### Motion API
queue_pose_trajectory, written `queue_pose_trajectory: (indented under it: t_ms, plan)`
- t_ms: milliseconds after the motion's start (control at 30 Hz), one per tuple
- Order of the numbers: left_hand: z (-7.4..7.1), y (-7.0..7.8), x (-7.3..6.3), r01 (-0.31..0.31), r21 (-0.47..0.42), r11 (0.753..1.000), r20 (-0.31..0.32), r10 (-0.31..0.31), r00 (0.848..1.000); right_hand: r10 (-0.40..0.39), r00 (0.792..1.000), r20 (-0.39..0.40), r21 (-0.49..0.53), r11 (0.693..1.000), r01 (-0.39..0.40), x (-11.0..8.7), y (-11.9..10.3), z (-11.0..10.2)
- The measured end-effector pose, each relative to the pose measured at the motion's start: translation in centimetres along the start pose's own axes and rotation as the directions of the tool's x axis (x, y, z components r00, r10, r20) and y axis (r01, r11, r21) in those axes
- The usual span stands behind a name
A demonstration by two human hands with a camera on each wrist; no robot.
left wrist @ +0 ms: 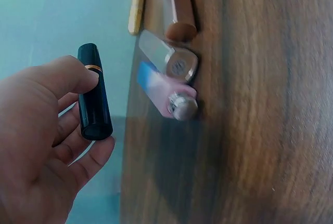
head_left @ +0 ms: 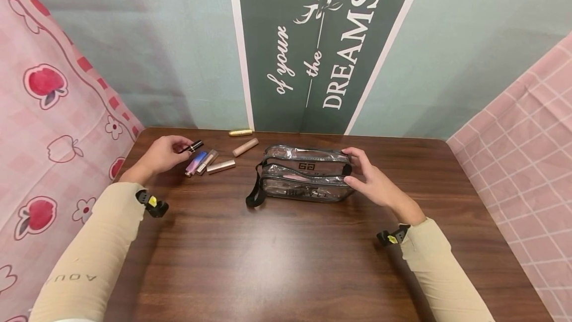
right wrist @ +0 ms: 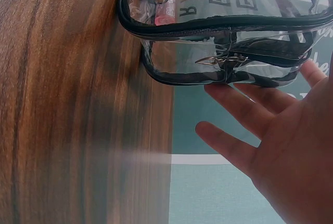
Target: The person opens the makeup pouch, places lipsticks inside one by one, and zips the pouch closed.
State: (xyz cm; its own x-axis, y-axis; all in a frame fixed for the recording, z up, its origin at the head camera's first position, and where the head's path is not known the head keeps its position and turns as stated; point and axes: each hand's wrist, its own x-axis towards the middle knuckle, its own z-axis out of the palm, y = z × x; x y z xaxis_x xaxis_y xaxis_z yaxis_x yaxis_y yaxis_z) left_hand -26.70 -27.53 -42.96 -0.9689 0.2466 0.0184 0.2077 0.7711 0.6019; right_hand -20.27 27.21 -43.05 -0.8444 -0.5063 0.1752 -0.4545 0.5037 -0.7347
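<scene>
My left hand (head_left: 167,153) pinches a black lipstick tube (left wrist: 95,99) with a gold band between thumb and fingers, over the table's far left. Close beside it lie a pink-and-blue tube (head_left: 195,163) and a clear tube with a rose-gold cap (head_left: 207,161). My right hand (head_left: 373,183) touches the right end of a clear cosmetic bag (head_left: 308,192) with black trim. Its fingers (right wrist: 239,110) are spread and fairly straight, with some fingertips at the bag's edge beneath a zipper pull (right wrist: 221,60). Through the clear plastic shows a pink item (right wrist: 165,11).
Two more rose-gold tubes (head_left: 246,147) lie between the left cluster and the bag, one nearer me. A gold tube (head_left: 241,132) sits at the table's back edge. The bag's black strap (head_left: 255,197) hangs off its left side. Fabric walls (head_left: 187,63) border the table.
</scene>
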Motion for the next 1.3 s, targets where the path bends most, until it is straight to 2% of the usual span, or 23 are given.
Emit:
queue_pose_trajectory:
  t_ms: [167, 400, 867, 1100, 1300]
  plan:
    - [-0.2, 1.5, 0.2, -0.041, 0.000, 0.999, 0.023, 0.041, 0.999, 0.005, 1.000, 0.004, -0.003, 1.000, -0.005, 0.1, 0.2, -0.2]
    - [-0.4, 3.5, 0.6, -0.106, 0.000, 0.994, 0.023, 0.106, 0.994, 0.008, 1.000, 0.006, -0.013, 1.000, -0.008, 0.2, 0.3, -0.3]
    - [-0.6, 8.6, 0.8, -0.234, 0.010, 0.972, 0.074, 0.233, 0.970, -0.006, 1.000, 0.006, -0.023, 1.000, 0.006, 0.2, 0.1, -0.2]
    - [-0.4, 10.0, 1.3, -0.304, 0.001, 0.953, 0.067, 0.303, 0.951, 0.007, 1.000, 0.005, -0.017, 1.000, -0.007, 0.1, 0.1, -0.1]
    - [-0.5, 11.3, 1.6, -0.322, 0.017, 0.947, 0.079, 0.320, 0.944, 0.019, 1.000, 0.003, -0.012, 1.000, -0.019, 0.0, 0.2, 0.0]
